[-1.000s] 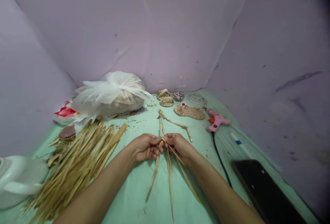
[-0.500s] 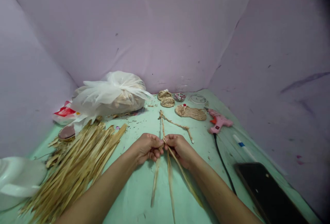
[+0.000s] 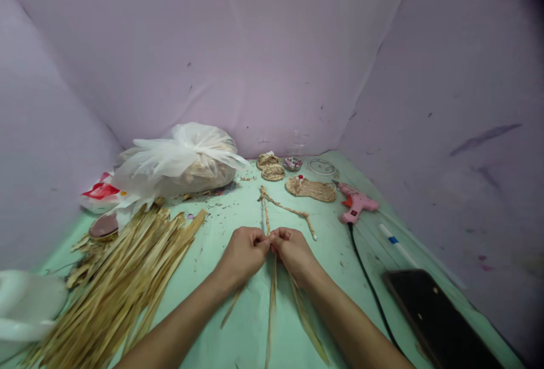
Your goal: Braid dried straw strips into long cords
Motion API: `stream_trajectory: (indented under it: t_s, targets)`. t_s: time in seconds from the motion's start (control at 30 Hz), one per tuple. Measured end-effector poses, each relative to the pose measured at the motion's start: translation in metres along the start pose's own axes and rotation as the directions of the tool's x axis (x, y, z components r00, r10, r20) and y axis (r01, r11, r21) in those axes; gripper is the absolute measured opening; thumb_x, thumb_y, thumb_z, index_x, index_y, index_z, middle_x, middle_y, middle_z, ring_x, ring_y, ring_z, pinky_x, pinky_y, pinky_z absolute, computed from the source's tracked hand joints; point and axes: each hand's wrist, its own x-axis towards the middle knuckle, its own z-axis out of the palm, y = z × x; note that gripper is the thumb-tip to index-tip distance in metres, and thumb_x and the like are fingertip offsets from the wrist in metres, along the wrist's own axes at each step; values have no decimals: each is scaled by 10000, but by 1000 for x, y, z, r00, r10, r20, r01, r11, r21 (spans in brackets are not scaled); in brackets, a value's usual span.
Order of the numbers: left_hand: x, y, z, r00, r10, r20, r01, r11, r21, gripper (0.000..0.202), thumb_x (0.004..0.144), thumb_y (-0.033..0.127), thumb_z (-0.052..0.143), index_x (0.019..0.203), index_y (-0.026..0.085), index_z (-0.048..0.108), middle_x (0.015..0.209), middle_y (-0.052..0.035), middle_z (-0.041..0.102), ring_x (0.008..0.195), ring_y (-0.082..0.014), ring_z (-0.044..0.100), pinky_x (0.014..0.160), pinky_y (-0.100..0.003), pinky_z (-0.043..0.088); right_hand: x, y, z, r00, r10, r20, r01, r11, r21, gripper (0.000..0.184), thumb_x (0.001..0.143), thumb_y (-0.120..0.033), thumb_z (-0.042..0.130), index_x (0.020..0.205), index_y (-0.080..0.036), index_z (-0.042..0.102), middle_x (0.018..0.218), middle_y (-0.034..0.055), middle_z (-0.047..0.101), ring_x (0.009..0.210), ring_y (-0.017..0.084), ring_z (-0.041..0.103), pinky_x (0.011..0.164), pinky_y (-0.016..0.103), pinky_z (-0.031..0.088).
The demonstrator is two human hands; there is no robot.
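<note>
My left hand (image 3: 243, 253) and my right hand (image 3: 291, 250) meet knuckle to knuckle at the middle of the green table (image 3: 331, 233), both closed in a pinch on a straw braid (image 3: 267, 216). The braided part runs away from my hands to a knot, with a second braided arm going right. Three loose straw strips (image 3: 271, 306) hang from my fingers toward me, lying on the table between my forearms.
A heap of dry straw strips (image 3: 123, 278) lies at the left. Behind it sits a white plastic bag (image 3: 182, 156). Woven straw pieces (image 3: 310, 189), a pink glue gun (image 3: 356, 204) with black cord, a marker (image 3: 395, 244) and a dark phone (image 3: 437, 315) are at the right.
Both hands have turned knuckles up and closed tighter on the braid. The left loose strip has swung further left; the view shifted slightly.
</note>
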Motion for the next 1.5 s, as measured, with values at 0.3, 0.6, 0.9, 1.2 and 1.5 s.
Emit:
stream_trajectory:
  t_s: [0.3, 0.6, 0.9, 1.2, 1.5]
  targets:
    - [6, -4, 3, 981, -180, 73, 190, 966, -178, 141, 551, 161, 476, 418, 155, 431, 349, 67, 322, 377, -51, 231, 400, -209, 157, -3, 3, -9, 954, -290, 76, 293, 853, -432, 136, 685, -197, 462, 583, -165, 545, 553, 20, 562, 528, 118, 471, 501, 221, 299]
    - [4, 4, 9, 974, -226, 18, 224, 944, -244, 131, 490, 85, 432, 382, 155, 406, 337, 65, 291, 378, -50, 232, 393, -206, 147, -29, -23, -12, 952, -301, 61, 216, 514, -830, 147, 686, -191, 493, 637, -165, 629, 666, 115, 652, 616, 203, 558, 508, 272, 245]
    - [-1, 10, 3, 954, -292, 60, 291, 865, -408, 123, 448, 48, 415, 375, 126, 475, 298, 52, 328, 333, -42, 229, 365, -203, 127, -53, -19, 14, 954, -264, 140, 241, 401, -884, 213, 710, -136, 451, 775, -148, 653, 787, 136, 664, 670, 239, 595, 514, 298, 226]
    - [2, 11, -19, 946, -286, 155, 320, 905, -281, 27, 469, 131, 519, 469, 112, 539, 332, 47, 400, 342, -46, 281, 380, -200, 170, -42, -32, -10, 954, -109, 278, 284, 614, -736, 149, 655, -258, 535, 611, -168, 645, 584, 51, 639, 559, 168, 556, 494, 244, 309]
    - [3, 7, -21, 938, -265, 226, 321, 907, -271, 79, 480, 166, 496, 513, 114, 545, 376, 24, 449, 374, -64, 324, 405, -205, 206, -18, -24, -5, 911, 181, 370, -250, 957, 148, 75, 673, -197, 527, 655, -125, 522, 538, -1, 514, 479, 80, 482, 507, 211, 379]
